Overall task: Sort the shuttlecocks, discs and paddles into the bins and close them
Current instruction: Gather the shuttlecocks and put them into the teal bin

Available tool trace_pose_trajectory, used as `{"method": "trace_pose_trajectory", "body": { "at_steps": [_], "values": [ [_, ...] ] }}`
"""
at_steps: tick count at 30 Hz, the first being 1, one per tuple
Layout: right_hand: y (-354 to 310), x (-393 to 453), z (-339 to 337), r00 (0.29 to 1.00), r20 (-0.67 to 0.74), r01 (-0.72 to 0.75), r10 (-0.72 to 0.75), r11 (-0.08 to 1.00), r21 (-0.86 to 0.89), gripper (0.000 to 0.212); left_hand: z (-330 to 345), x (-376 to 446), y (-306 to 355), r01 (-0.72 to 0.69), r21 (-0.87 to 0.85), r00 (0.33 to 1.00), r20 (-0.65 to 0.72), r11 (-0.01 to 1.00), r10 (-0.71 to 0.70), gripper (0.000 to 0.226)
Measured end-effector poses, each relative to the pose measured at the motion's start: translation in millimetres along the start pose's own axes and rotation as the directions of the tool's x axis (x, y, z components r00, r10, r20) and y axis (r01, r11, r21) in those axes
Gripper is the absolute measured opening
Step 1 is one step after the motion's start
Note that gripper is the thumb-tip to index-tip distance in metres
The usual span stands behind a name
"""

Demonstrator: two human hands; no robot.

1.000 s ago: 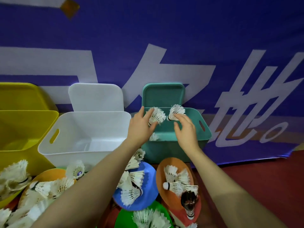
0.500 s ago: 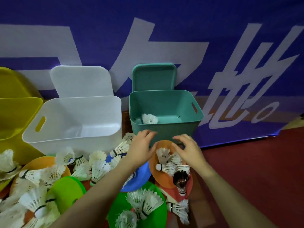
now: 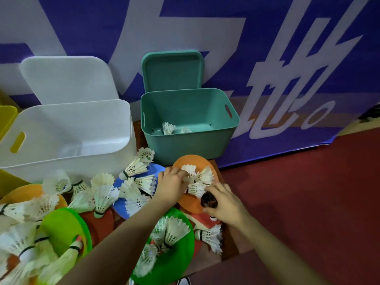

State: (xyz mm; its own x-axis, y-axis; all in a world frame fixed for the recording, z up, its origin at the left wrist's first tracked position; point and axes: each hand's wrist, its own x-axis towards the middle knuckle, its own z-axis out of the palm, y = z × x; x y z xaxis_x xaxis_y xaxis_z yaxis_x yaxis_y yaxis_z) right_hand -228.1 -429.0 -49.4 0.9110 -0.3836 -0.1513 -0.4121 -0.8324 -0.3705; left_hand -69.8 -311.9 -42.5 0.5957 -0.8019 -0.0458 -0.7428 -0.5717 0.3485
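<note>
Several white shuttlecocks [image 3: 200, 178] lie on an orange disc [image 3: 193, 161] in front of the teal bin [image 3: 189, 145]. My left hand [image 3: 171, 185] reaches onto that disc and pinches a white shuttlecock at its left. My right hand [image 3: 225, 202] grips a dark shuttlecock [image 3: 208, 199] at the disc's near right edge. Two white shuttlecocks [image 3: 168, 128] lie inside the teal bin, whose lid [image 3: 172, 70] leans upright behind it. More shuttlecocks cover a blue disc [image 3: 121, 204] and two green discs [image 3: 185, 249].
A white bin [image 3: 67, 138] stands open left of the teal one, its lid [image 3: 67, 79] leaning on the banner behind. A yellow bin [image 3: 6, 118] shows at the far left edge. Red floor [image 3: 298, 192] spreads to the right.
Both hands released shuttlecocks over the teal bin, then drew back and down to the orange disc. The left now pinches a white shuttlecock and the right grips the dark one.
</note>
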Motion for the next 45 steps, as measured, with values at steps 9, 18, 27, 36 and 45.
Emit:
{"method": "trace_pose_trajectory", "body": {
  "at_steps": [9, 18, 27, 36, 45],
  "values": [
    [4, -12, 8, 0.948, -0.319, 0.072, -0.012, 0.981, 0.178, 0.035, 4, -5, -1, -0.014, -0.118, 0.979, -0.203, 0.993, -0.011, 0.019],
    [-33, -6, -26, 0.772, -0.635, 0.195, -0.028, 0.961, 0.195, 0.038, -39, -23, -12, -0.206, -0.278, 0.882, -0.467, 0.938, 0.056, 0.008],
    [-75, 71, -96, 0.678, -0.720, 0.262, 0.146, 0.868, 0.422, 0.030, -132, 21, -15, -0.243, -0.147, 0.690, -0.721, 0.959, 0.064, 0.014],
    [-77, 146, -118, 0.780, -0.604, 0.152, 0.163, 0.887, 0.435, 0.048, -157, 85, -22, -0.064, -0.072, 0.800, -0.600, 0.995, 0.008, 0.023],
    [-48, 113, -84, 0.848, -0.529, 0.087, 0.029, 0.977, 0.193, 0.032, -121, 57, -27, -0.135, -0.099, 0.918, -0.387, 0.986, 0.087, 0.038]
  ]
}}
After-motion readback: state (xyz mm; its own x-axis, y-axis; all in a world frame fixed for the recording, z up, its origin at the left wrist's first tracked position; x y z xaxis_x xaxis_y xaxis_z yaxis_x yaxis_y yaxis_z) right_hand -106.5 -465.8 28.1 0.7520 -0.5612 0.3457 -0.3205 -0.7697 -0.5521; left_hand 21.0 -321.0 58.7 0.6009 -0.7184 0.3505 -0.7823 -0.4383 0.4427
